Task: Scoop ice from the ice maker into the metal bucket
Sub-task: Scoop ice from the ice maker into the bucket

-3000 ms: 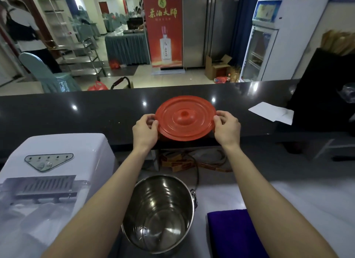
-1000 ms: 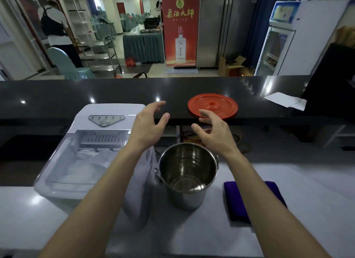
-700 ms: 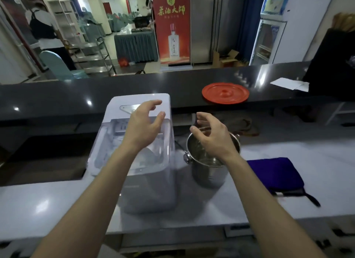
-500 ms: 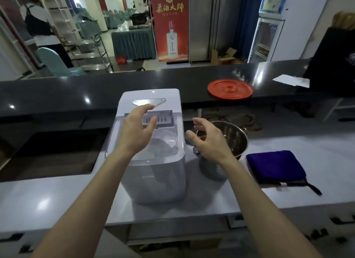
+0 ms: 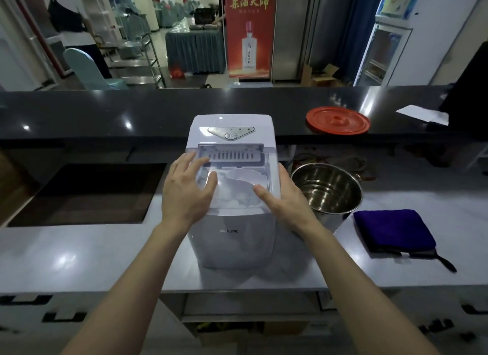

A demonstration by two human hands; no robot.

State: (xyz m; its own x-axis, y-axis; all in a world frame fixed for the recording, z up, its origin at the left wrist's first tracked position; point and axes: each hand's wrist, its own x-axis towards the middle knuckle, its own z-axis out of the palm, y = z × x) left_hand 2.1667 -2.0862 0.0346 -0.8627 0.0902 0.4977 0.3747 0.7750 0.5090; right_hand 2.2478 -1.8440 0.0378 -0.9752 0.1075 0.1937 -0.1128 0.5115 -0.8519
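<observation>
Head: left hand (image 5: 184, 193), right hand (image 5: 285, 200) now touching ice maker lid (image 5: 239, 175).

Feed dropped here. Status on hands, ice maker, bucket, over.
Left hand, right hand open, resting on closed ice maker lid. Metal bucket empty, alongside. Lid in the way.

Red lid (image 5: 338, 120), purple cloth (image 5: 394, 229)
</observation>
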